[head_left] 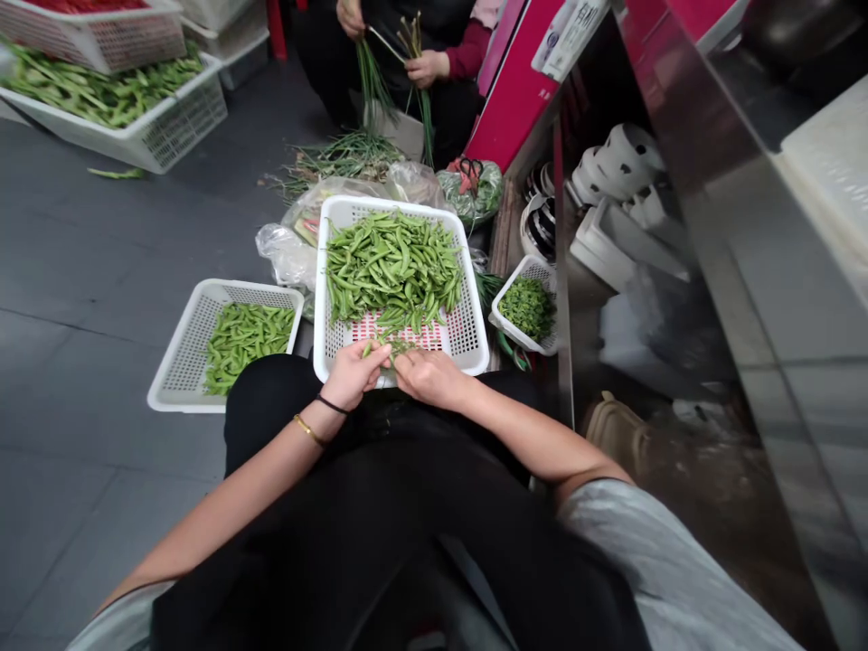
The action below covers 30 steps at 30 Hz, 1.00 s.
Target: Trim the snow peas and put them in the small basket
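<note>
Now, two bare hands meet over the near rim of the big basket (480, 348), one each side, fingertips almost together. The left hand (357, 372) has thumb and fingers pinched on one pod (367, 350), so that piece sits right at the fingertips; the right hand (429, 375) is curled just beside it, fingers bent, and whether it grips anything I cannot tell. Just ahead of both hands lies the heap of pods (393, 267), far too many to count, piled against the basket's far side. One black band (332, 405) and one gold bracelet (310, 430) on the left wrist! Over to the left, one tray (180, 357) carries a second, smaller heap (250, 342); over to the right, one small basket (512, 332) is full of leafy greens (525, 307). Up top, another person's two hands (427, 68) hold two bunches of long green stalks (374, 81). For writing, one white label (568, 36) on the pink panel (502, 99) shows two large tilted characters, seemingly 有机; its smaller print is too blurred to read. And top left, one crate (180, 136) of green pods, another stacked above.
</note>
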Tool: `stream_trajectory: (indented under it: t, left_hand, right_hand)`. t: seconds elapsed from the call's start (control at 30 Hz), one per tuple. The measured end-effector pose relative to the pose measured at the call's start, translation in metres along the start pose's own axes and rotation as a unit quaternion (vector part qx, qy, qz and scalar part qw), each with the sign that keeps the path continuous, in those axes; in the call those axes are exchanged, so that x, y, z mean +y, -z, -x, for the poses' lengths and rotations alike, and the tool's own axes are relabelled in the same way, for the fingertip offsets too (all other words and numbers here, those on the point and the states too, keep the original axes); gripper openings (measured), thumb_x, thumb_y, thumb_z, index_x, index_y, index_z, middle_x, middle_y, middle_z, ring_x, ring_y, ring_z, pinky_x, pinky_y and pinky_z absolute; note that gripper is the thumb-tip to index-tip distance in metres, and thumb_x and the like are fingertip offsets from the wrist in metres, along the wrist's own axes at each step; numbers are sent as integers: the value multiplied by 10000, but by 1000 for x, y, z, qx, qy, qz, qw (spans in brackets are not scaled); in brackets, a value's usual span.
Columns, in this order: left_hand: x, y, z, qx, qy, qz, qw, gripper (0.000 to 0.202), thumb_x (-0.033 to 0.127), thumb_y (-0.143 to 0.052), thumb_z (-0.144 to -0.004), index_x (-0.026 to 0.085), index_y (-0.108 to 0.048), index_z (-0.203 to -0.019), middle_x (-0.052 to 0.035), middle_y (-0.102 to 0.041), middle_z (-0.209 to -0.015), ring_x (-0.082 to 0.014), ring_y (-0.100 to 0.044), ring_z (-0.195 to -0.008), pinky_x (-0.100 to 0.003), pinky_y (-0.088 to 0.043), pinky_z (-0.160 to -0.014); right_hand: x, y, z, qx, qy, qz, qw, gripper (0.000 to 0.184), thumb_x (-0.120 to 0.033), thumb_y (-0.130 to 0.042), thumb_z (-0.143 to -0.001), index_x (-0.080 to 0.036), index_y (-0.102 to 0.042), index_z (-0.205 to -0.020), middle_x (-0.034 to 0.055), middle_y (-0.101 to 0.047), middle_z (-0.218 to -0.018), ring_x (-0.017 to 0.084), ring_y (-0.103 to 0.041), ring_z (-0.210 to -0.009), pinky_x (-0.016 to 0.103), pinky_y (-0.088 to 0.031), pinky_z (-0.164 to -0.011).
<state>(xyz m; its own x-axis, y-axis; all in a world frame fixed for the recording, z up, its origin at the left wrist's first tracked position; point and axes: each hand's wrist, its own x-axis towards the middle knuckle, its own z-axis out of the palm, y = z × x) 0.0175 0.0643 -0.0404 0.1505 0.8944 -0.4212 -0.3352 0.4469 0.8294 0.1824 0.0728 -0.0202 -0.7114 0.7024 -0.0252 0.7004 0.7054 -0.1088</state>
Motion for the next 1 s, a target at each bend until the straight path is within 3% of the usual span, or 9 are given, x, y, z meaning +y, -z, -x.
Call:
stream_trajectory:
  t: [0.23, 0.4, 0.47, 0.53, 0.63, 0.73, 0.87, 0.93, 1.0]
  left_hand:
    - [19, 13, 17, -79, 33, 99, 991, 223, 275, -728, -672, 111, -600, -754, 75, -385, -425, -19, -255, -331, -127, -152, -301]
    - [19, 16, 29, -221, 124, 53, 966, 143, 240, -680, -709, 124, -602, -740, 66, -390, -426, -13, -226, -312, -131, -132, -307]
    - [18, 19, 31, -269, 139, 40, 952, 128, 233, -664, -703, 122, -600, -701, 45, -430, -428, -10, -218, -304, -137, -122, -305]
    - [18, 23, 31, -295, 139, 37, 945, 131, 236, -639, -693, 106, -626, -707, 7, -497, -455, -13, -229, -300, -145, -114, -301]
    - [18, 28, 29, -295, 135, 38, 945, 169, 236, -603, -686, 87, -657, -744, -9, -514, -460, -16, -228, -294, -150, -100, -297]
    - [19, 30, 26, -298, 138, 30, 944, 199, 230, -574, -683, 78, -663, -776, -10, -515, -462, -22, -226, -289, -160, -106, -297]
    - [18, 29, 23, -323, 131, -19, 937, 243, 275, -528, -705, 77, -637, -794, 7, -469, -445, -41, -226, -284, -188, -111, -299]
    - [20, 26, 25, -312, 94, -109, 939, 240, 316, -516, -753, 97, -611, -782, 22, -451, -460, -50, -250, -307, -195, -141, -311]
    - [25, 22, 31, -275, -12, -249, 929, 220, 335, -546, -785, 129, -574, -715, 30, -454, -500, -61, -328, -378, -193, -239, -364]
  right_hand:
    - [3, 12, 0, 108, 80, -235, 963, 292, -330, -427, -953, -147, -590, -796, 57, -621, -740, 134, -577, -714, 241, -452, -682]
    - [-11, 29, 7, -55, 152, -492, 856, 226, -312, -501, -914, -150, -614, -804, 0, -622, -639, 90, -605, -593, 202, -474, -617]
    - [-2, 32, 10, -95, 94, -565, 814, 243, -348, -516, -899, -147, -609, -800, -17, -609, -588, 85, -596, -520, 191, -473, -542]
    - [17, 32, 12, -26, -26, -593, 804, 279, -388, -514, -892, -153, -580, -756, -34, -577, -539, 84, -564, -460, 192, -463, -483]
    - [43, 33, 14, 137, -146, -510, 837, 304, -395, -501, -898, -169, -549, -702, -34, -553, -525, 91, -536, -457, 218, -472, -490]
    - [41, 34, 14, 199, -63, -326, 922, 250, -338, -501, -911, -169, -622, -773, 35, -649, -713, 133, -610, -674, 273, -516, -670]
    - [12, 33, 8, 146, 139, -150, 968, 238, -297, -464, -938, -154, -652, -963, 83, -665, -865, 156, -607, -813, 280, -499, -742]
    - [3, 33, 5, 95, 169, -119, 974, 268, -263, -417, -953, -139, -645, -888, 67, -630, -762, 142, -577, -708, 262, -475, -653]
    - [0, 33, 4, 56, 167, -158, 972, 296, -244, -393, -954, -140, -619, -794, 47, -592, -702, 123, -541, -638, 245, -445, -599]
